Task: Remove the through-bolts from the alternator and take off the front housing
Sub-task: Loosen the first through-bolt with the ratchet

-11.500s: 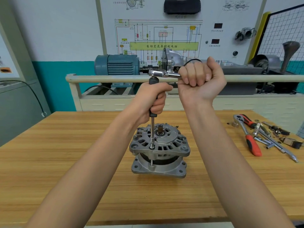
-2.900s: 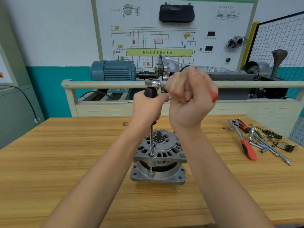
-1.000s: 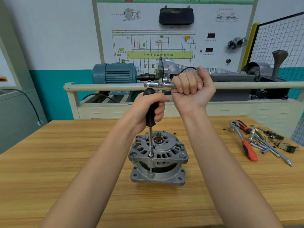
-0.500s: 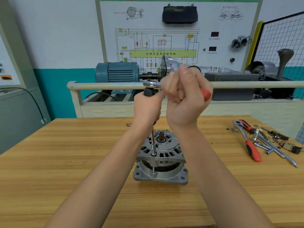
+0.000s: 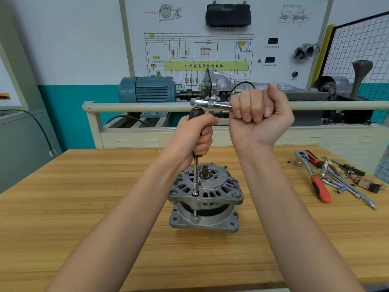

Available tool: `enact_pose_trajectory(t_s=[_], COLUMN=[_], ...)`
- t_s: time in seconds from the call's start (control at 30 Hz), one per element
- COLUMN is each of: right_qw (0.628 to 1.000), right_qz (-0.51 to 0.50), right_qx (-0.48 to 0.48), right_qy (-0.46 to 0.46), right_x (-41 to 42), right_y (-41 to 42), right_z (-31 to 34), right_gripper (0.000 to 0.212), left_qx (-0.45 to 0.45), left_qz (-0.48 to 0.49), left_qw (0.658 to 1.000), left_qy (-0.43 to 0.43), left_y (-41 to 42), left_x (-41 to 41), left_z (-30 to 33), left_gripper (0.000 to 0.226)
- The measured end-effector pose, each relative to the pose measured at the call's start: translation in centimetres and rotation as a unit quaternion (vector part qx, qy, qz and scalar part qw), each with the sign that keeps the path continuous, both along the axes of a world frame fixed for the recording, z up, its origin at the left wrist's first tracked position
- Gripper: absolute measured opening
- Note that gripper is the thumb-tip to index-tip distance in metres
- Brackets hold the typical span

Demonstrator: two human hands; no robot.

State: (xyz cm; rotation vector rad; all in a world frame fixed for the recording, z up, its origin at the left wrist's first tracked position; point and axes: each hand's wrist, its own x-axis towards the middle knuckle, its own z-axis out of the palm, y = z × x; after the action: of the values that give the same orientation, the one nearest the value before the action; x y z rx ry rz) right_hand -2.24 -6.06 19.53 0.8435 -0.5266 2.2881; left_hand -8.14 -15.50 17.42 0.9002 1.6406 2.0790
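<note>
A grey alternator (image 5: pixel 205 197) stands upright on the wooden table (image 5: pixel 84 197), shaft end up. A long extension bar (image 5: pixel 195 173) with a socket sits on a through-bolt (image 5: pixel 195 213) at the front housing's left rim. My left hand (image 5: pixel 194 137) grips the bar's black handle. A chrome ratchet (image 5: pixel 208 105) is fitted on top of the handle, and my right hand (image 5: pixel 260 114) is fisted round its grip, which my fingers hide. The bolt's shank shows in the gap between the two housings.
At the table's right lie a red-handled ratchet (image 5: pixel 315 182), chrome extension bars (image 5: pixel 349 186) and small parts. Behind the table runs a cream rail (image 5: pixel 136 106) with a blue motor (image 5: pixel 147 89) and a training panel on the wall.
My right hand has swung the ratchet handle back out to the right from its earlier position near my left hand. The alternator and left hand stay where they were.
</note>
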Motion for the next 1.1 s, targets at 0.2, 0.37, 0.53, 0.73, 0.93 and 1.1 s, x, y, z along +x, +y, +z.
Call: enact_pose_trajectory(t_s=[0.2, 0.37, 0.53, 0.73, 0.93, 1.1], right_qw=[0.931, 0.954, 0.997, 0.993, 0.958, 0.882], right_qz=[-0.313, -0.247, -0.024, 0.089, -0.251, -0.412], right_qx=[0.167, 0.152, 0.068, -0.053, 0.138, 0.211], right_qy=[0.084, 0.078, -0.004, -0.049, 0.025, 0.094], right_x=[0.9, 1.0, 0.3, -0.8, 0.8, 1.7], right_y=[-4.1, -3.4, -0.4, 0.8, -3.1, -5.9], right_z=[-0.9, -0.3, 0.8, 0.8, 0.2, -1.0], right_gripper=[0.04, 0.046, 0.061, 0.062, 0.044, 0.028], left_qx=[0.034, 0.035, -0.025, -0.018, -0.008, 0.047], left_qz=[0.162, 0.143, 0.003, -0.039, 0.125, 0.194], left_qw=[0.986, 0.989, 1.0, 0.999, 0.992, 0.977], left_qy=[-0.002, -0.003, 0.015, 0.03, 0.03, 0.069], left_y=[1.1, 0.7, -1.1, -0.8, 0.5, 1.1], left_x=[0.9, 0.8, 0.2, 0.0, 0.7, 2.1], left_z=[-0.1, -0.1, 0.6, 1.1, 1.0, 0.7], left_gripper=[0.039, 0.039, 0.039, 0.052, 0.04, 0.017])
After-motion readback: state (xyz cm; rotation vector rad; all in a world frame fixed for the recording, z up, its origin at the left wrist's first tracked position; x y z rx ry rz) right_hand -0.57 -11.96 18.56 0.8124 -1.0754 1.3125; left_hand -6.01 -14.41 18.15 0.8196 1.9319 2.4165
